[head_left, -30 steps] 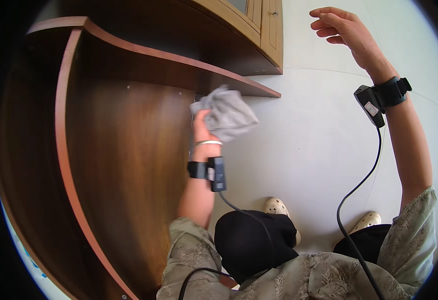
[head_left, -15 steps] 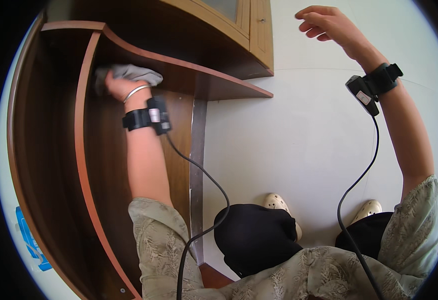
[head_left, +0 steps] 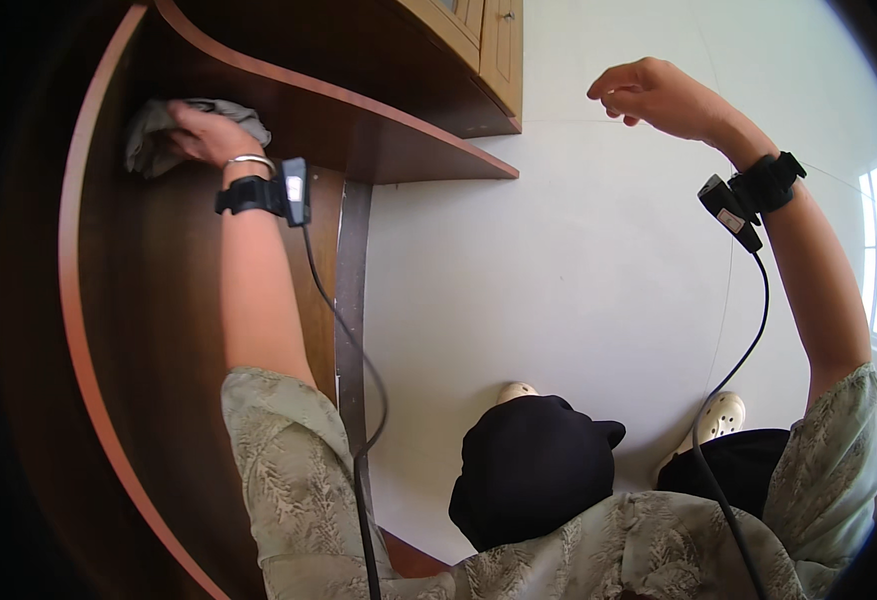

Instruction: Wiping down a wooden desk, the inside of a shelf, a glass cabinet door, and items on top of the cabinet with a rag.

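A crumpled grey cloth (head_left: 154, 140) is under my left hand (head_left: 211, 135), pressed against the dark brown wood inside the shelf unit, near the corner with the curved side panel (head_left: 349, 105). Fingers of that hand close over the cloth, which sticks out on both sides of it. Up at the right, my right hand (head_left: 654, 98) hangs in the air over the pale floor with its fingers loosely bent and a little apart, holding nothing. Each wrist wears a black strap with a small box and a cable.
A red-brown board edge (head_left: 74, 300) curves along the left of the shelf. Beyond the side panel stands a lighter wooden cabinet (head_left: 499, 70) with a small knob. Black cables run down from both wrists. My knees and pale clogs (head_left: 724, 415) are below, over the tiled floor (head_left: 539, 260).
The view has shifted toward the right and closer to the shelf. My left hand still holds the cloth, at the inner corner. My right hand's fingers have curled slightly more.
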A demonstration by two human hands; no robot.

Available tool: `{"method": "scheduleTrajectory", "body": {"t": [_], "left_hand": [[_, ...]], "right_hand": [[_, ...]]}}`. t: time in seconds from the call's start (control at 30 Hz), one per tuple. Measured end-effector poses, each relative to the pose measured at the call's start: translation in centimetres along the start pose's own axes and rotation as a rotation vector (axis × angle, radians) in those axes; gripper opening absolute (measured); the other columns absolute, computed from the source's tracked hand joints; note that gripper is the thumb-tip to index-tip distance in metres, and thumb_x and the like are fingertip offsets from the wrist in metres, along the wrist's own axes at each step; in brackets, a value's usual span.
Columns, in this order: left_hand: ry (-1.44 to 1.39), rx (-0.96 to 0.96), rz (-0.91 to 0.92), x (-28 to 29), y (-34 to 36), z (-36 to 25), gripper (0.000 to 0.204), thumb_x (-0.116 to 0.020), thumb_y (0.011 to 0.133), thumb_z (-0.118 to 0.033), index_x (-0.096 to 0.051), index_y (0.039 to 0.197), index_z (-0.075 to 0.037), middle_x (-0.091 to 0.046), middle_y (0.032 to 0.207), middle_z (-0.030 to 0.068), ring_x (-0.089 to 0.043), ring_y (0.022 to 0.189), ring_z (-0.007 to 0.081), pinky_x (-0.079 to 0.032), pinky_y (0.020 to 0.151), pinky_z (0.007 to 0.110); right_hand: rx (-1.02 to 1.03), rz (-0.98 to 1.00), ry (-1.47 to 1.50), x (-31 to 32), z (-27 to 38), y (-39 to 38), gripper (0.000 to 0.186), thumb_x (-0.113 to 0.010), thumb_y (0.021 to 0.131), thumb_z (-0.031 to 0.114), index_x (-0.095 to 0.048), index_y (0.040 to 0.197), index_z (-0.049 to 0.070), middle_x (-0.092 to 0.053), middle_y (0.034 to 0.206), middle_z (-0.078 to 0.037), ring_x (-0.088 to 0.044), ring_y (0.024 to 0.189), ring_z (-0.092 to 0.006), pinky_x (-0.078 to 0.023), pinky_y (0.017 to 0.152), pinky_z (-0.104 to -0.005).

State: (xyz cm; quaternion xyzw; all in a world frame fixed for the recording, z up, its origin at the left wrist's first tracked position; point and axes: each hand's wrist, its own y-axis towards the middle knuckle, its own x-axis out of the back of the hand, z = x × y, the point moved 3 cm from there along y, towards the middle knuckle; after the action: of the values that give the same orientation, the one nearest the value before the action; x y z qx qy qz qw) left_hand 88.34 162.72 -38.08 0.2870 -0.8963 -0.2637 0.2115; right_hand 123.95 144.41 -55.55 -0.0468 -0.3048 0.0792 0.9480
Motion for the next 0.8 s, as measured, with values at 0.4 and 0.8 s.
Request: {"method": "scheduleTrajectory", "body": {"t": [0.4,0.8], "left_hand": [[-0.086,0.386,-0.157,0.2,-3.6,13.9,0.077,-0.03,0.095,-0.056,-0.023,0.148,-0.001,-0.014,0.157,0.0184,-0.024,0.142,0.0317,-0.021,0.115,0.041],[-0.611,1.264,0.021,-8.7,-25.0,18.3,0.068,-0.02,0.096,-0.051,-0.041,0.139,-0.003,-0.044,0.143,0.0136,-0.046,0.126,0.0284,-0.036,0.106,0.041]], "right_hand": [[0.042,0.098,-0.125,1.2,0.0,0.2,0.027,-0.051,0.096,0.018,-0.065,0.114,0.004,-0.068,0.084,-0.01,-0.065,0.076,-0.0174,-0.055,0.076,-0.0335],[0.031,0.076,-0.144,5.1,0.7,-0.6,0.031,-0.051,0.098,0.025,-0.064,0.117,0.004,-0.069,0.091,-0.012,-0.067,0.08,-0.0188,-0.056,0.077,-0.0339]]}}
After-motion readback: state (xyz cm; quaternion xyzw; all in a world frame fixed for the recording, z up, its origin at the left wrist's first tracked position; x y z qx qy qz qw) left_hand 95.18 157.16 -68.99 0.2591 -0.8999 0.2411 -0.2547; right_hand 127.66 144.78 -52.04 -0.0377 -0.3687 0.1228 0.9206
